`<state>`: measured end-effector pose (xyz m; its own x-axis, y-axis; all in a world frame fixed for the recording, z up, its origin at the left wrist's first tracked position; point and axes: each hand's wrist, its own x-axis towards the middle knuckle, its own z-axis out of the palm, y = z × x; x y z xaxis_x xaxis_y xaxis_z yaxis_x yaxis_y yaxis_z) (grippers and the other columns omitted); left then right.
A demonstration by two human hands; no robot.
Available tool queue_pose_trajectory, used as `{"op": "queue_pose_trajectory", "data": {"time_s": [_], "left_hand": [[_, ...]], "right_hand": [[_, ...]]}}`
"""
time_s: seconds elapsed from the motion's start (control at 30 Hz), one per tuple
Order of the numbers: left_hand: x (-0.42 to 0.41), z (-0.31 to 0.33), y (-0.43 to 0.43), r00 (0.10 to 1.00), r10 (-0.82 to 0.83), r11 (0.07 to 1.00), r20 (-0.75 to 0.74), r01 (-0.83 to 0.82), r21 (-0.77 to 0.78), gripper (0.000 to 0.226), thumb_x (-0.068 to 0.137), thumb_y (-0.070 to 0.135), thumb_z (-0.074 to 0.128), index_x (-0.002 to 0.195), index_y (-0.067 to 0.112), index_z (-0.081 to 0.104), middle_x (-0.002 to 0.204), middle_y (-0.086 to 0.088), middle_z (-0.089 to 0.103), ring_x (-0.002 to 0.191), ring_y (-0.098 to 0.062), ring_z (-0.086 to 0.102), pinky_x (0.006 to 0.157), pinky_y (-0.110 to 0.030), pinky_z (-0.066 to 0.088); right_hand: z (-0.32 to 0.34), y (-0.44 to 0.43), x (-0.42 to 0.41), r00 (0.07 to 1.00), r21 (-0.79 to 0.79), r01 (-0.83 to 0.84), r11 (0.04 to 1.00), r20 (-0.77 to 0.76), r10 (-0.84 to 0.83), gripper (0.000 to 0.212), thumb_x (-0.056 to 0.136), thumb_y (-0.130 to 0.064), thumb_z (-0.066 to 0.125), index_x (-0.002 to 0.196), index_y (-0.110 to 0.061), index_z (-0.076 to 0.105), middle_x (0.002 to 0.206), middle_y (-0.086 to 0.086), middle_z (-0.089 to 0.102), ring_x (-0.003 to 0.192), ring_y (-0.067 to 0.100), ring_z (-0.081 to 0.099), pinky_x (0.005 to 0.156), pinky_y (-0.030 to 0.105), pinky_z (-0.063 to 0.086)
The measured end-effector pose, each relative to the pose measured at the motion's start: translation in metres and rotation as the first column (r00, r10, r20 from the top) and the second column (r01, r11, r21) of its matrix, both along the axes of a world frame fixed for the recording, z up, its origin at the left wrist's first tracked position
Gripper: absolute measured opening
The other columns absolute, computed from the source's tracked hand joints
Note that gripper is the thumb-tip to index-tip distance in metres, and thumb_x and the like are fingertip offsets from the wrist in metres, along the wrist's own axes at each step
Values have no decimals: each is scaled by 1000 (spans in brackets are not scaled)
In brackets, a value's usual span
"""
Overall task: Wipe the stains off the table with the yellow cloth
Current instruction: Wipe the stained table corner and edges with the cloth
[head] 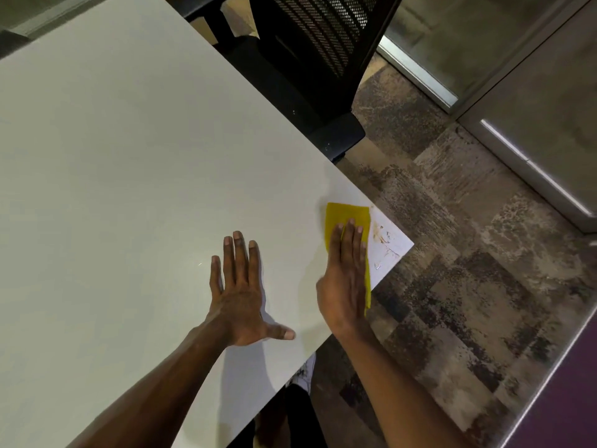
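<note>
Both hands lay flat: the left hand (239, 302) spread on the table (129, 156), the right hand (344, 279) pressing the yellow cloth (345, 216) beside brown stains (384, 237) near the corner. Firm, overlapping strokes rightward would suit.

office | white table (129, 156) | black mesh-back chair (310, 59) | patterned carpet tiles (452, 253) | metal-framed glass partition (484, 59)

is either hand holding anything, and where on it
Nothing is gripped. The right hand lies flat on the near part of the cloth, pressing it down; the left hand rests bare on the table.
</note>
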<state>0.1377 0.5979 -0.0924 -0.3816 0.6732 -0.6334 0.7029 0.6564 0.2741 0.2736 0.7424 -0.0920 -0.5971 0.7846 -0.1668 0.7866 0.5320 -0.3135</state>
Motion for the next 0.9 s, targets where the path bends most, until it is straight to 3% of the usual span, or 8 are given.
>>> {"op": "queue_pose_trajectory", "data": {"time_s": [0.3,0.43,0.57,0.67,0.9], "left_hand": [[0,-10,-1,1000,4,999,-23,-3,35,188,33,118,48,159,12,-43,165,-16,-54,154,-37,-50,128,-66,-20],[-1,-10,-4,1000,1,1000,-12,0,27,187,34,118,48,158,12,-44,164,-16,-55,153,-37,-51,128,-65,-22],[0,-7,1,1000,4,1000,0,-4,21,186,36,116,52,156,13,-47,162,-15,-57,152,-36,-53,128,-65,-22],[-3,-5,3,1000,-3,1000,-4,3,15,187,36,116,51,155,11,-48,161,-17,-58,152,-38,-52,128,-67,-21],[-1,-11,-1,1000,-15,1000,-12,15,23,189,31,120,44,158,11,-44,165,-18,-53,155,-38,-48,127,-69,-20]], "right_hand": [[-5,93,-50,979,19,170,985,113,-171,81,100,-3,45,167,3,0,177,25,-4,166,39,-6,136,46,-3],[-2,33,-21,998,6,57,998,38,-57,85,93,2,40,168,1,0,177,26,-9,166,40,-11,136,49,0],[5,-23,11,993,-23,-87,996,72,89,89,89,4,39,168,-1,0,177,23,-9,166,38,-11,137,51,6],[8,6,5,992,-42,-105,994,65,108,90,92,3,47,168,-2,0,177,22,-8,166,36,-10,137,48,6],[-1,84,-36,997,-2,6,1000,75,-6,81,99,-2,43,168,1,-1,177,24,-6,166,38,-8,136,47,0]]}}
